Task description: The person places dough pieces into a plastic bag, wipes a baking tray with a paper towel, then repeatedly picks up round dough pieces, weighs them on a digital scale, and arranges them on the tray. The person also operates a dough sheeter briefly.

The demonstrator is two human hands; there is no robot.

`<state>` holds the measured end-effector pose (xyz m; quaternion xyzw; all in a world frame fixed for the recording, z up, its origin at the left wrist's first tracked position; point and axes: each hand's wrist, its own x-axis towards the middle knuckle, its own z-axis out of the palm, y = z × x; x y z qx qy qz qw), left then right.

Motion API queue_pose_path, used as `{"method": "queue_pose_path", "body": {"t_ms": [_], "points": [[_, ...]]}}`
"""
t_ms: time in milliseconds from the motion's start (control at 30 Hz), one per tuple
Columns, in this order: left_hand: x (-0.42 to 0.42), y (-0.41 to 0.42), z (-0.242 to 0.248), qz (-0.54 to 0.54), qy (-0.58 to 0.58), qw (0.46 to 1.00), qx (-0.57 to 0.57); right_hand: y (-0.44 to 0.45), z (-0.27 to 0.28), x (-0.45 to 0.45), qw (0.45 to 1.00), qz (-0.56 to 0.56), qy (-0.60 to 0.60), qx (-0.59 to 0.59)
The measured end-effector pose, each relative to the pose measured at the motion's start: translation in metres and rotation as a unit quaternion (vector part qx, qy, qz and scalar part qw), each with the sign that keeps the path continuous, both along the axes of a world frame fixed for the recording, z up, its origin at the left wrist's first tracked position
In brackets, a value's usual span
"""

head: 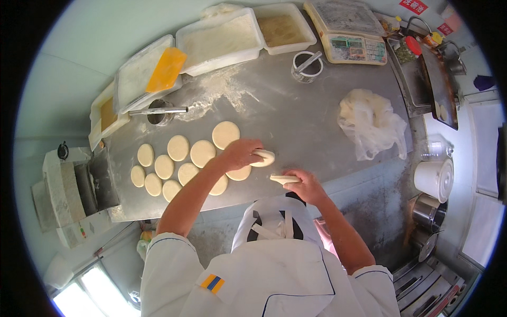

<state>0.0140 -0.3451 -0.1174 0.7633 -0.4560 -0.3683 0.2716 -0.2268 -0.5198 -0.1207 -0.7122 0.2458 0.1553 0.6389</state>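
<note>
My left hand (242,153) grips a round of pale dough (264,158) by its edge, above the metal worktable (293,115). Lower and to the right, my right hand (307,185) holds another dough round (284,179), which I see nearly edge-on. Several flat dough rounds lie in loose rows to the left of my hands; one large round (226,135) is just beyond my left hand. Another round (239,173) lies under my left wrist, partly covered. My left forearm hides parts of a few others.
White tubs of flour (220,39) line the back, with an orange scraper (166,69) on one. A digital scale (352,47), two metal cups with rods, (307,73) one near the scale, and a plastic bag (370,123) stand around. A dough machine (69,190) adjoins the left edge.
</note>
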Motion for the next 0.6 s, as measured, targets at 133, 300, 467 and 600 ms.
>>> {"method": "queue_pose_path", "body": {"t_ms": [133,300,467,600], "points": [[-0.031,-0.009,0.01,0.019,0.103,0.994,-0.025,0.003,0.016,0.018,0.978,0.1,-0.142,-0.113],[-0.056,-0.022,0.009,0.027,0.191,0.976,-0.098,-0.006,0.016,0.024,0.99,0.086,-0.11,-0.009],[-0.045,0.018,-0.014,0.201,0.059,0.978,-0.011,-0.014,-0.01,0.006,0.981,-0.075,0.024,0.178],[-0.031,0.055,-0.028,0.126,-0.197,0.971,0.053,-0.014,-0.035,-0.013,0.951,-0.165,0.027,0.26]]}}
